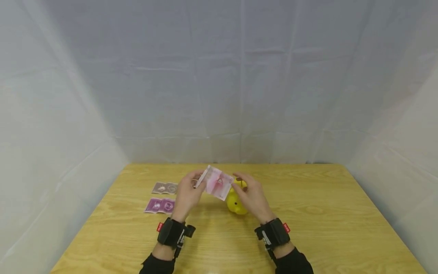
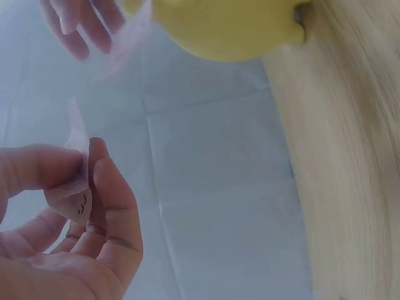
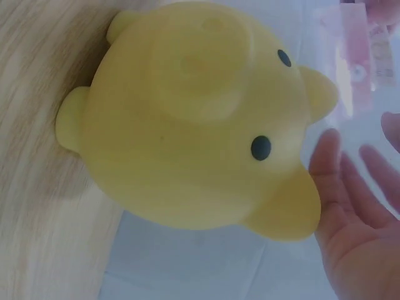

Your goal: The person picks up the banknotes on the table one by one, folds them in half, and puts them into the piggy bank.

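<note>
A pink banknote (image 1: 218, 182) is pinched between the thumb and fingers of my left hand (image 1: 187, 193), its end bent over there in the left wrist view. At the note's other end is my right hand (image 1: 254, 198), whose thumb and fingertips come right up to the edge in the head view. The right wrist view has the right hand's fingers (image 3: 359, 194) spread and loose, beside the ear of a yellow piggy bank (image 3: 187, 125). The piggy bank stands on the table under the note and is partly covered by the right hand in the head view.
Left of my left hand, a purple banknote (image 1: 159, 205) and a grey-brown banknote (image 1: 164, 187) lie on the wooden table (image 1: 325, 213). White sheeting (image 1: 219, 95) hangs behind the table and along both sides. Each wrist wears a black strap (image 1: 172, 231).
</note>
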`<state>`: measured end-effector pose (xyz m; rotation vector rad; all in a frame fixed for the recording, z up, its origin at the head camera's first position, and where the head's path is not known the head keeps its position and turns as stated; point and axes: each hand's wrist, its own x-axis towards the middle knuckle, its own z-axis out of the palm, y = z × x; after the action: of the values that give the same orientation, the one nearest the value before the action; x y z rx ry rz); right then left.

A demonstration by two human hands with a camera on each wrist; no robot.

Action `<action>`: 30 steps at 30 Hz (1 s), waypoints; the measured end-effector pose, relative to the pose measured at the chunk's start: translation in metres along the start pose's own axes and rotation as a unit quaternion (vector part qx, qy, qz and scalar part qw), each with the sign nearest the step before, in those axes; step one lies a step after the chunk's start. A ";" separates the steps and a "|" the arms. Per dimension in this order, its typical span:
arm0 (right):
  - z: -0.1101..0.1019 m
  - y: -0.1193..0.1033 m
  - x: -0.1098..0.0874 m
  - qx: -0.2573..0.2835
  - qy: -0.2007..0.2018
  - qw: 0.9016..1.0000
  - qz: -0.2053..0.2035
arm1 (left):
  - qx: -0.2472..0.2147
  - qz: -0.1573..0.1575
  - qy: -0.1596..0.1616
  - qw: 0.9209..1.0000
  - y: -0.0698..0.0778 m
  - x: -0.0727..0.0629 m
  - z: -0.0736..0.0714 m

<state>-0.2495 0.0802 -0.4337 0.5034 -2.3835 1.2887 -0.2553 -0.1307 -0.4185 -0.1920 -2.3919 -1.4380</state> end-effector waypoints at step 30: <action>-0.007 -0.009 0.001 0.072 0.067 0.989 0.113 | -0.104 0.039 -0.053 0.992 0.007 -0.012 0.015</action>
<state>-0.2446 0.0811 -0.4230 0.1830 -2.2975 1.5479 -0.2452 -0.1130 -0.4236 -0.4192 -2.2842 -1.6769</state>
